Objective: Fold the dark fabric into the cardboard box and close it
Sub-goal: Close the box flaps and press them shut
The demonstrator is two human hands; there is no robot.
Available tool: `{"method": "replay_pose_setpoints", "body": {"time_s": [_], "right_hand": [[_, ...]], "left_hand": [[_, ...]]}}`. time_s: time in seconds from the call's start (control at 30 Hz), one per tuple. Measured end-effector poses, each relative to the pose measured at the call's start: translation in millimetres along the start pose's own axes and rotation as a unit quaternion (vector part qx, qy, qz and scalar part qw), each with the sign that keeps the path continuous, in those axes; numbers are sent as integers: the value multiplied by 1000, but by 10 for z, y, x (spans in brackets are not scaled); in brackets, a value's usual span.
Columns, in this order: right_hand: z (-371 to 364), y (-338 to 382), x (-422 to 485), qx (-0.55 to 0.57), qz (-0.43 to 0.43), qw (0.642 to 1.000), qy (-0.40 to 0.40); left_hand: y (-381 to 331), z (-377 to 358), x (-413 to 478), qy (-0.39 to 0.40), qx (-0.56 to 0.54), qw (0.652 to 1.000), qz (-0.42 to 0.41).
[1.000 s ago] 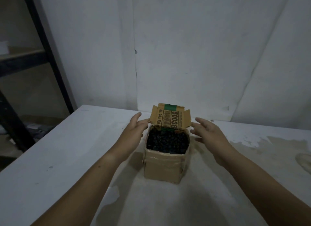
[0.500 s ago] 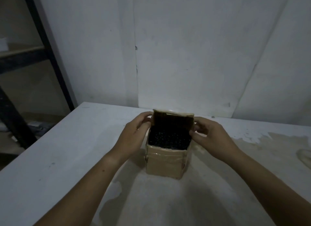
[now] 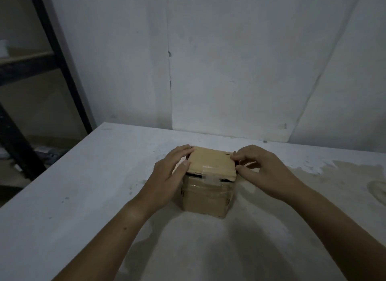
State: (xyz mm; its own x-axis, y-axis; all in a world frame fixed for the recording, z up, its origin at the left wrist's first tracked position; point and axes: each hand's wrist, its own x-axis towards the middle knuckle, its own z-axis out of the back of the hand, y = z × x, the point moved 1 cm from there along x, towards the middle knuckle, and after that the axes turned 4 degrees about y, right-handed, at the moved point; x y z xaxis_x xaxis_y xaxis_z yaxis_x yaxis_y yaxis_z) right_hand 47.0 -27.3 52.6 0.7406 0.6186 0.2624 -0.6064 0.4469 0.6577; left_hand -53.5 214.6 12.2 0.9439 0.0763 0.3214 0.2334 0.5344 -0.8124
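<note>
On the white table close before me, the cardboard box stands upright between my 2 hands. My left hand lies against its left side, fingers straight, thumb pressing down the lid. My right hand pinches the lid's right edge with curled fingers. Under the lid only a dark slit shows, the fabric hidden. Beyond rises a pale wall, with a dark shelf frame far left

The cardboard box I hold is matt brown, its lid smooth, with glossy clear tape wrinkled across the front. My bench is painted white and matt, worn to a rough beige patch around it.
</note>
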Motion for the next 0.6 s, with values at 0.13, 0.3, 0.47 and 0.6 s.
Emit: {"method": "replay_pose_setpoints", "body": {"time_s": [0.13,0.3,0.47,0.6], "right_hand": [[-35,-18,-71,-25,-15,999,31],[-105,10,-181,9,-1,1000,-29],[-168,44,-331,37,35,998,-37],[-189,112,-304,16,58,996,-73]], "left_hand": [[46,-26,-36,21,25,999,13],[-22,-36,-82,9,36,999,-6],[-44,-54,-125,1,22,1000,-7],[-41,-50,-98,0,36,999,-3]]}}
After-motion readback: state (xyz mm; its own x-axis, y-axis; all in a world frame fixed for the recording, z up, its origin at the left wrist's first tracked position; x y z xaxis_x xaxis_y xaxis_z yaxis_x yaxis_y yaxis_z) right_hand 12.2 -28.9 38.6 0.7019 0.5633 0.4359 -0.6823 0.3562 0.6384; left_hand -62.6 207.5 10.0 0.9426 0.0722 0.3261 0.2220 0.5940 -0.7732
